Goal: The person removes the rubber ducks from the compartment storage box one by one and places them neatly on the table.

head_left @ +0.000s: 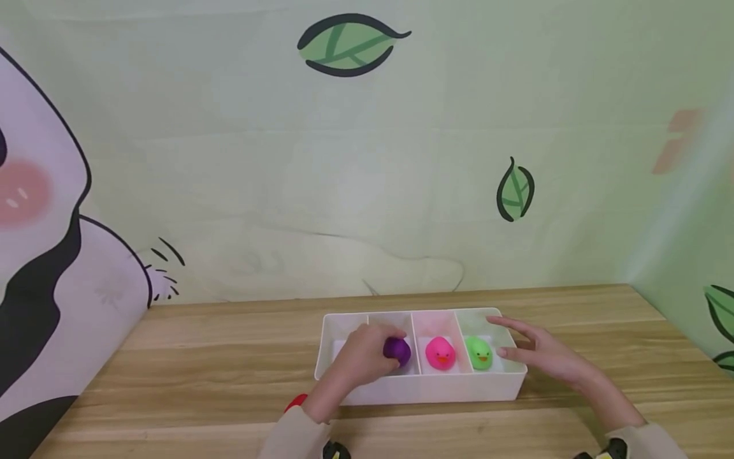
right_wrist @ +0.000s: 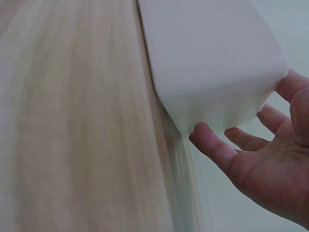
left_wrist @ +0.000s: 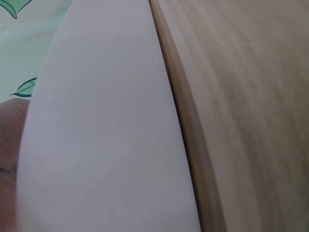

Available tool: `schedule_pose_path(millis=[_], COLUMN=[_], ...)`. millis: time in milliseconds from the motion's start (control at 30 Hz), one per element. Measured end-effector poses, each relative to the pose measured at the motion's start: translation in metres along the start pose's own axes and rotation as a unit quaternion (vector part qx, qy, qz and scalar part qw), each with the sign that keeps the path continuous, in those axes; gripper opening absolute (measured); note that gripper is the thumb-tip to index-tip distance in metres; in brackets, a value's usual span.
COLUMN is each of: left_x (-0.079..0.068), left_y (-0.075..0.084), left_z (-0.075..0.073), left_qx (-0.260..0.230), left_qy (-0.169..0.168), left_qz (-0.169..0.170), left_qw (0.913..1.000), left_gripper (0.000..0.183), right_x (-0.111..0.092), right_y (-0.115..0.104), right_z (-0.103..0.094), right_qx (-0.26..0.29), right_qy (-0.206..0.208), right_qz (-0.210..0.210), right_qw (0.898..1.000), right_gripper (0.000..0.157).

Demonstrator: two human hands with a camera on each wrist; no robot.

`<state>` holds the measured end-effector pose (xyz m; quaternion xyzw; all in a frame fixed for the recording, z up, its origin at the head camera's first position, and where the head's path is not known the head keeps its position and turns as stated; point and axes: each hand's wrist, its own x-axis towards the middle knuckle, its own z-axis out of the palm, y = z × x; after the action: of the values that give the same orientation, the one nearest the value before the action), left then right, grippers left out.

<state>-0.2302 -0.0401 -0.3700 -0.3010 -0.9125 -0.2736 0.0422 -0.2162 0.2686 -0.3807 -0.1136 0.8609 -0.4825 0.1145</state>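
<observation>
A white divided box (head_left: 436, 389) stands on the table with several compartments in a row. My left hand (head_left: 367, 354) reaches into the left part of it, thumb and fingers gripping a round purple toy (head_left: 397, 351). Right of that, a pink toy duck (head_left: 440, 353) sits in its own compartment, and a green toy duck (head_left: 478, 353) in the rightmost one. My right hand (head_left: 545, 350) is at the box's right end, fingers spread and thumb over the rim. In the right wrist view its fingers (right_wrist: 217, 150) lie loosely along the end wall.
A small red object (head_left: 296, 402) shows partly behind the left wrist, in front of the box. The wooden table (head_left: 201, 376) meets a pale green backdrop (head_left: 241, 159) printed with leaves and a panda figure (head_left: 51, 210) at the left.
</observation>
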Motion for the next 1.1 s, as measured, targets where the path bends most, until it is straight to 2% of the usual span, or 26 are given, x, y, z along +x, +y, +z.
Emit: schedule_pose_path(millis=[333, 767, 1100], left_x=[-0.013, -0.029, -0.043], left_y=[0.005, 0.007, 0.006], left_z=[-0.008, -0.019, -0.031], left_qx=[-0.052, -0.083, -0.112], left_qy=[0.026, 0.095, 0.121], left_qz=[0.009, 0.032, 0.009], left_qw=[0.9983, 0.9915, 0.9862], left_gripper=[0.036, 0.034, 0.037], right_x=[0.000, 0.001, 0.000], right_y=[0.002, 0.002, 0.001], right_z=[-0.001, -0.001, 0.000], right_qx=[-0.010, -0.010, -0.006], right_qy=[0.004, 0.002, 0.000], right_qz=[-0.009, -0.010, -0.008], right_qw=[1.000, 1.000, 1.000], right_gripper=[0.060, 0.060, 0.061])
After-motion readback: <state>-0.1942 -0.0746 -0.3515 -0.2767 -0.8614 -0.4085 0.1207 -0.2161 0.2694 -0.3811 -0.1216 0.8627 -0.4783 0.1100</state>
